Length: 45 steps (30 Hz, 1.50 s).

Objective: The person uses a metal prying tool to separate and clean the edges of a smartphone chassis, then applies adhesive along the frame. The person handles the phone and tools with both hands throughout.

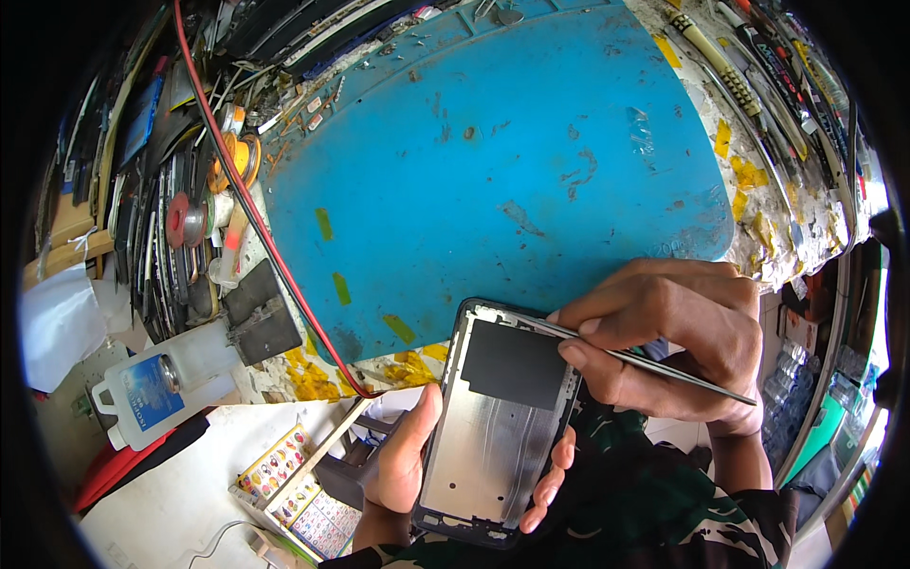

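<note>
My left hand (405, 465) grips a phone frame (474, 450) from beneath, thumb along its left edge and fingertips curled over the right edge. The frame is tilted, with a bare silvery inner plate and a black rectangular sheet (517, 363) on its upper part. Between the thumb and fingers of my right hand (673, 337) is a pair of thin metal tweezers (654, 365). Their tips lie at the upper right edge of the frame; whether they touch it or pinch anything is too small to tell.
A worn blue work mat (493, 190) covers the bench. At the left stand solder spools (237, 161), a white jug (142, 398) and a dense stack of phone parts (156, 247). A red cable (275, 247) runs across the mat's left side. Tools (730, 76) line the right edge.
</note>
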### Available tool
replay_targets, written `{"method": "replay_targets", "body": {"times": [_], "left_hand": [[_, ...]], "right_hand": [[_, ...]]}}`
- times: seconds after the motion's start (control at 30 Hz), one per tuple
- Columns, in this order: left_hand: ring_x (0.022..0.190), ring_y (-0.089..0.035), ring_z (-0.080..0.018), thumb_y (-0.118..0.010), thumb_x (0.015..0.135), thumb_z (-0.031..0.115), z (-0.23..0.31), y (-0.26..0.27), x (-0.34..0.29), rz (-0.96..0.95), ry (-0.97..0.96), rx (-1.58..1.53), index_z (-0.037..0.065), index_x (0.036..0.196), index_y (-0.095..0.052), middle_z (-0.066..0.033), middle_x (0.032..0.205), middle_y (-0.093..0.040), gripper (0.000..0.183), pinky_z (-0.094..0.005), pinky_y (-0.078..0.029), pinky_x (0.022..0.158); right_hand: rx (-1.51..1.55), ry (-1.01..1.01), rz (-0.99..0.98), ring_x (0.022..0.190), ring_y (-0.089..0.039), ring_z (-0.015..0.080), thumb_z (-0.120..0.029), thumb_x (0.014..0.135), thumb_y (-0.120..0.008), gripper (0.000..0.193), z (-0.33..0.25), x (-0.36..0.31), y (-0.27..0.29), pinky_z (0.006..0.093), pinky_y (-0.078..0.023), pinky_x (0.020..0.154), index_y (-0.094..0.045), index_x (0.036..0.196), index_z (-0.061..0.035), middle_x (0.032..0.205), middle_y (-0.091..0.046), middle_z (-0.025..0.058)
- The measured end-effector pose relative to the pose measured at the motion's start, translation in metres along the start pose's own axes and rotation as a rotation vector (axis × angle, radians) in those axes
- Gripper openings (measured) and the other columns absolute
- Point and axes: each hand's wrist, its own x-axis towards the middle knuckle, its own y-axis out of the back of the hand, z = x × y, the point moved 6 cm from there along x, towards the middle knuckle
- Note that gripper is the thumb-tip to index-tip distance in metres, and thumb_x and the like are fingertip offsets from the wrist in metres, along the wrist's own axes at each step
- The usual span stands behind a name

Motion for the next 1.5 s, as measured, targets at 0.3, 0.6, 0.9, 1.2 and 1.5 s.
{"method": "replay_targets", "body": {"times": [0.3,0.6,0.9,1.2,1.5], "left_hand": [[0.097,-0.054,-0.0283,-0.026,0.087,0.084,0.001,0.0,0.0,-0.018,0.049,-0.012,-0.004,0.139,-0.032,-0.022,0.123,-0.044,0.102,-0.0443,-0.048,0.074],[0.099,-0.053,-0.0262,-0.029,0.084,0.086,0.002,0.001,0.0,-0.026,0.105,0.031,-0.005,0.136,-0.037,-0.0187,0.125,-0.044,0.106,-0.044,-0.046,0.077],[0.101,-0.052,-0.0273,-0.028,0.088,0.081,0.002,-0.005,-0.002,-0.062,0.091,-0.1,-0.005,0.139,-0.034,-0.0211,0.127,-0.043,0.101,-0.0434,-0.046,0.077],[0.1,-0.052,-0.0271,-0.027,0.09,0.079,0.0,-0.004,-0.001,-0.046,0.098,-0.071,-0.006,0.139,-0.033,-0.0218,0.127,-0.044,0.099,-0.0434,-0.046,0.077],[0.1,-0.053,-0.0281,-0.031,0.091,0.078,0.001,-0.002,0.0,-0.029,0.102,-0.058,-0.003,0.142,-0.029,-0.0226,0.125,-0.045,0.096,-0.0434,-0.047,0.076]], "right_hand": [[-0.044,-0.036,-0.015,0.06,-0.068,0.0208,0.001,0.07,-0.081,0.023,0.0,0.004,-0.004,0.0293,-0.052,0.051,-0.06,0.073,-0.0075,0.073,-0.071,0.0112],[-0.053,0.012,-0.024,0.067,-0.066,0.0214,-0.002,0.066,-0.085,0.026,0.0,0.007,-0.006,0.0291,-0.052,0.055,-0.061,0.074,-0.0078,0.076,-0.073,0.0104],[-0.228,0.239,-0.034,0.067,-0.065,0.0212,0.001,0.066,-0.084,0.026,-0.01,0.002,-0.016,0.0302,-0.05,0.054,-0.061,0.075,-0.0065,0.085,-0.072,0.0091],[-0.271,0.304,-0.072,0.068,-0.062,0.0214,0.004,0.068,-0.082,0.027,-0.011,0.001,-0.016,0.0319,-0.047,0.052,-0.057,0.074,-0.0057,0.085,-0.071,0.0075],[-0.303,0.325,-0.077,0.067,-0.061,0.0217,0.007,0.067,-0.08,0.029,-0.011,0.003,-0.02,0.0318,-0.046,0.051,-0.055,0.073,-0.0054,0.084,-0.07,0.0072]]}}
